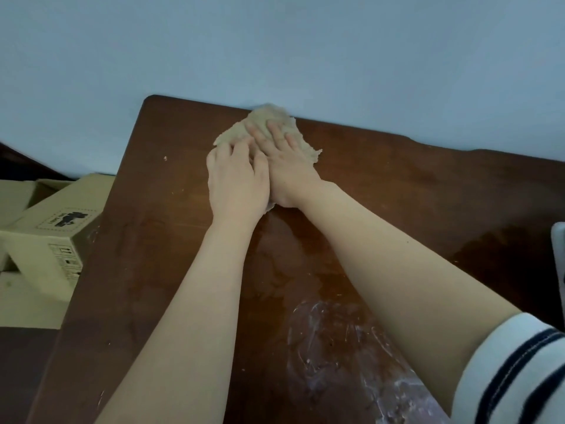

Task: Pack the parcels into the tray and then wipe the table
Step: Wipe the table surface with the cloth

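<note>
- Nearest the lens, a white sleeve with dark stripes (516, 371) covers the right upper arm at the lower right corner; both bare forearms reach forward from there over the dark brown wooden table (412, 191).
- White scuffed smears (324, 341) mark the table's near surface between the two forearms, and a wet sheen shows further along the wood.
- Right hand (284, 157) lies flat, fingers spread apart, palm pressed down on a crumpled beige cloth (269, 117).
- Left hand (237, 179) lies just beside it, fingers slightly spread, its fingertips overlapping the right hand's edge and the cloth's near side; neither hand is clenched around the cloth, both simply press on it.
- That beige cloth sits at the table's far edge, touching the pale blue wall (275, 41).
- Left of the table, below its level, stand tan cardboard boxes (58, 240), one printed with a black logo and handling symbols.
- At the right edge a sliver of a white object (559, 246) shows; what it is cannot be told.
</note>
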